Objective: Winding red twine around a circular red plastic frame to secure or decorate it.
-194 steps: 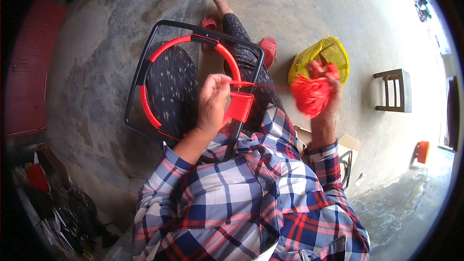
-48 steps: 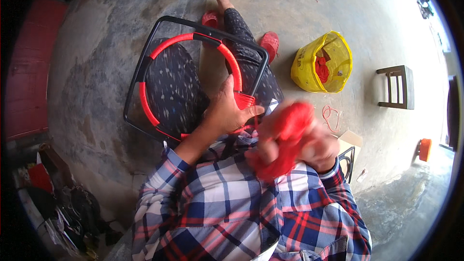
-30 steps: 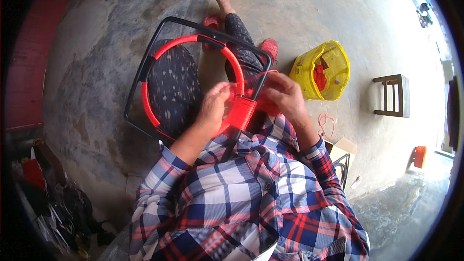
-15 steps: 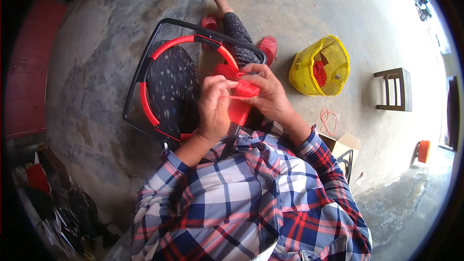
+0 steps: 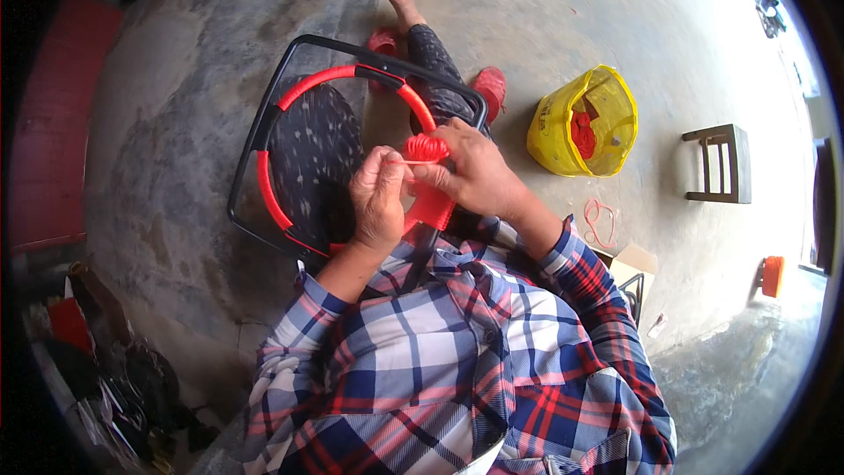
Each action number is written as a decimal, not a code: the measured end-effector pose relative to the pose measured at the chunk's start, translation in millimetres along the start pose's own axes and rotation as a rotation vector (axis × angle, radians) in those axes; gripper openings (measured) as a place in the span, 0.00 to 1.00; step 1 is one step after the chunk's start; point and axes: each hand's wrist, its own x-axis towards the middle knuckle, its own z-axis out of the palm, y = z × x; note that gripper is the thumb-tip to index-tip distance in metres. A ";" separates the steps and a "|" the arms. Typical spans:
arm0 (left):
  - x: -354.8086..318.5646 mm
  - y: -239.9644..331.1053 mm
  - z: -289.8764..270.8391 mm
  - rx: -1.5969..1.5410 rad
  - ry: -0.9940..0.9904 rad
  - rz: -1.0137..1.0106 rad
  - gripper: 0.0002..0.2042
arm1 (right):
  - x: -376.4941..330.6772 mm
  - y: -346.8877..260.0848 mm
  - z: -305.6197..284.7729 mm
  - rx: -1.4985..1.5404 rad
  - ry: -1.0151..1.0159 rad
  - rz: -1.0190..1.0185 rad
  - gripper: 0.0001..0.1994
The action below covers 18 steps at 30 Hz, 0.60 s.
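A small coiled bundle of red cord (image 5: 426, 148) is gripped in my right hand (image 5: 485, 174), whose thumb presses just below the coils. My left hand (image 5: 378, 202) pinches a strand of the same cord beside the bundle, with its fingertips closed. Under both hands, a black metal frame (image 5: 250, 145) rests across my lap. Inside its outline curves a round bar wrapped in red cord (image 5: 269, 189), with black gaps between the wrapped lengths. Below my right hand, a red wrapped panel (image 5: 431, 208) shows on the frame, partly hidden by the hand.
A yellow bucket (image 5: 549, 127) holding more red cord stands on the floor to the right. Beyond it is a small wooden stool (image 5: 741, 163). A loose cord loop (image 5: 598, 222) and a cardboard box (image 5: 635, 259) lie nearer. One red shoe (image 5: 489, 91) is by my legs.
My right hand has turned over and the cord bundle with it, so its coils now face up, slightly farther left. My left hand has shifted slightly left, still pinching the strand.
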 end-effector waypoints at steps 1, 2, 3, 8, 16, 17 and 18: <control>0.7 1.1 -2.0 0.003 0.002 -0.002 0.14 | 0.6 -2.2 4.2 -0.126 0.056 -0.014 0.16; 2.2 2.7 -5.5 0.106 -0.035 0.046 0.14 | 2.4 -3.3 3.1 -0.123 0.055 -0.013 0.16; 3.8 4.1 -8.0 0.209 -0.072 0.094 0.15 | 5.5 -4.4 -0.8 -0.252 0.015 -0.109 0.16; 10.0 7.3 -12.2 0.376 -0.142 0.400 0.18 | 22.5 -13.3 -5.9 -0.419 -0.097 -0.288 0.15; 25.8 -1.1 -18.2 -0.619 0.301 -0.560 0.18 | 5.3 -7.2 3.3 -0.289 -0.059 -0.337 0.16; 27.9 -4.8 -21.5 -0.593 0.243 -0.601 0.19 | -1.4 -0.8 6.0 -0.048 0.075 -0.293 0.16; 28.9 -9.2 -22.8 -0.567 0.184 -0.643 0.21 | -9.1 4.1 5.1 0.192 0.209 -0.245 0.16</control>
